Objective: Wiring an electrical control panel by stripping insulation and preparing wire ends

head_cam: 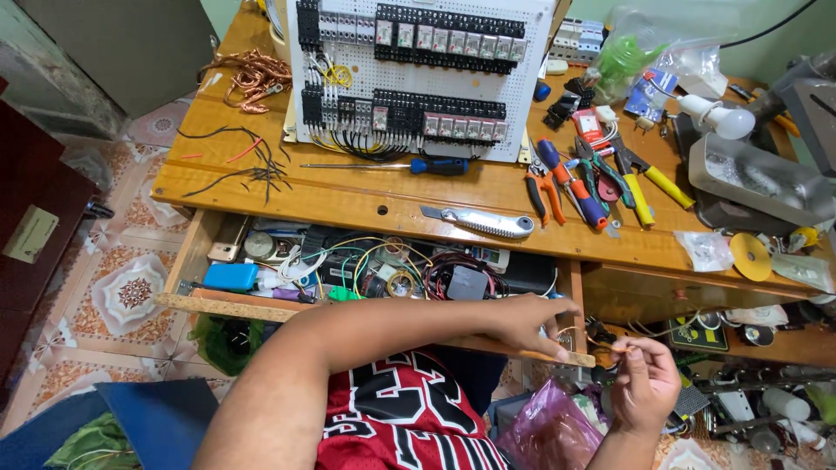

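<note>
Wooden drawer (pixel 228 306) full of wires (pixel 383 265)

Left hand: your left hand (pixel 522 324) rests on the front edge of the open drawer (pixel 261 306).
Right hand: your right hand (pixel 644 379) pinches a thin wire (pixel 601 341) just beside it.
Bench: utility knife (pixel 479 222) near the front edge.

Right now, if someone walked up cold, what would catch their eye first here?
Probably the white perforated panel packed with rows of black relays and wiring, standing at the back of the wooden workbench. Next, the open drawer below, crammed with tangled wires. Nearest the camera, the left hand rests on the drawer's front edge, while the right hand pinches something thin that I cannot make out.
</note>
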